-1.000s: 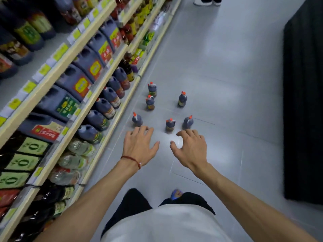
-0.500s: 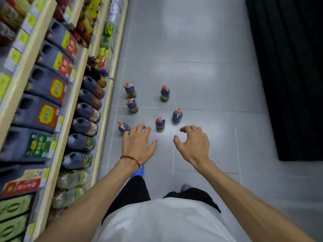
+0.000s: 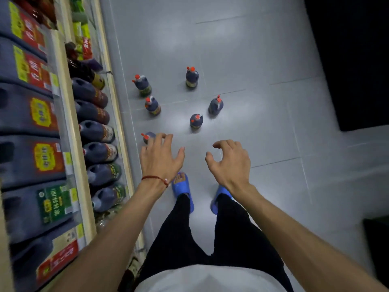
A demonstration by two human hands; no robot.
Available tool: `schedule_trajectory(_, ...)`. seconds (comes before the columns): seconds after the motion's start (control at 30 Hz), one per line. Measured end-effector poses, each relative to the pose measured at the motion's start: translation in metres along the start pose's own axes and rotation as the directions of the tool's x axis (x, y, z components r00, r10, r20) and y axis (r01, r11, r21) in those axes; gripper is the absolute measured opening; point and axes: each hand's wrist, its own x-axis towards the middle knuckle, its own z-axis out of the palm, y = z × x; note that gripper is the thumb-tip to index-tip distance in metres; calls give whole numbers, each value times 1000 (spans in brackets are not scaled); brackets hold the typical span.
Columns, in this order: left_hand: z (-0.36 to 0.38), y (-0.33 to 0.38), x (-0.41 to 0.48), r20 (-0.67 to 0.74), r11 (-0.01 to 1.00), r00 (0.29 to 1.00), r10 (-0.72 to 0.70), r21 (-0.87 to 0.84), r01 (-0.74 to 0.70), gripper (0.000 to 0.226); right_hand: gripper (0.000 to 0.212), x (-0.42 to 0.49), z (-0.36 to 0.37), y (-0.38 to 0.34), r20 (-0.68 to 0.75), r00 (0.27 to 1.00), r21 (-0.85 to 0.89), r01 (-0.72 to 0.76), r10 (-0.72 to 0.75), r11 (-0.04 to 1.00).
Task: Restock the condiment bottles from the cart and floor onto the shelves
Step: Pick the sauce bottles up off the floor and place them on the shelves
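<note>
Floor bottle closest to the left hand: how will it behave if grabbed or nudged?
Probably heavy for its size: the dark bottle looks full up to its orange cap. Its squat body likely resists tipping. Nudged low, it may slide, since the floor tile is glossy; a push at the neck might topple it.

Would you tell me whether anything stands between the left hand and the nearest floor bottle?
Nothing visible does. The left hand overlaps the nearest bottle in this view, and the other five bottles stand farther off.

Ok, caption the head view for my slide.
Left hand and right hand, empty, reach toward six red-capped bottles on the floor.
</note>
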Motion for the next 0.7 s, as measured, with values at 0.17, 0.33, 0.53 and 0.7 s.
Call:
schedule_trajectory(0.17,53,-27,3,58,996,994,-89,-17,90,54,42,11,59,2,55,998,-19,15,-14,1000)
schedule_trajectory(0.33,120,-49,11,82,994,991,-105,-33,108,62,40,34,128,33,86,996,21,24,-26,999)
schedule_trajectory(0.53,217,-82,30,113,988,984,-139,-52,146,61,33,62,218,83,151,988,27,23,-26,999)
schedule_trajectory(0.7,311,-99,53,163,991,980,-113,-50,122,60,31,90,295,124,143,990,37,13,-18,999)
